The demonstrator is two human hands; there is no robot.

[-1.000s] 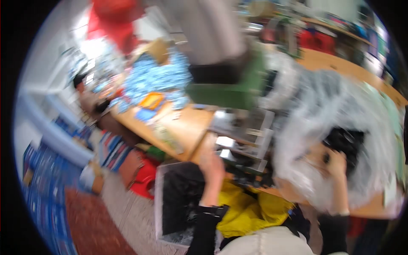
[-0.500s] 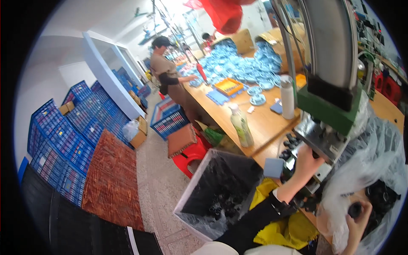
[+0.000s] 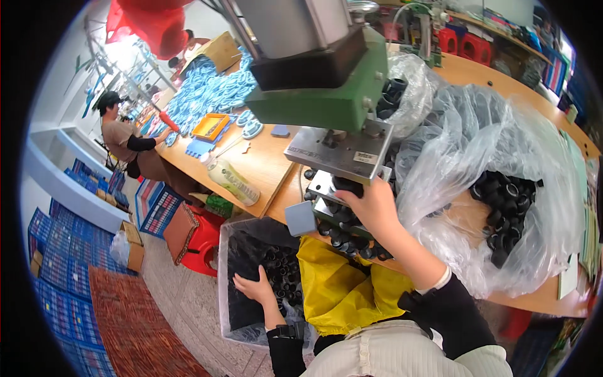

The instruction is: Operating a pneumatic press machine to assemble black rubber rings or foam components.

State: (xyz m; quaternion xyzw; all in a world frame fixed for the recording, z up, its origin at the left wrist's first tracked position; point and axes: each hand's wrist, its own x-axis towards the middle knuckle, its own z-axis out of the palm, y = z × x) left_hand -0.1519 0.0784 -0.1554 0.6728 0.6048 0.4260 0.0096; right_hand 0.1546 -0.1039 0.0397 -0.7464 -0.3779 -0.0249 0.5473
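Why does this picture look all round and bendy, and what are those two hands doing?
The picture comes from a camera worn on a person's head, looking down. Its wide lens bends straight edges, so the wooden table looks curved. The two arms coming up from the bottom belong to that person. The right hand reaches under a green press machine, touching small black round parts at its metal plate; whether its grip is closed on one is hidden. The left hand rests open inside a clear bin on the floor, full of the same black parts. A big clear plastic bag on the table holds more. Another person sits farther along the table.
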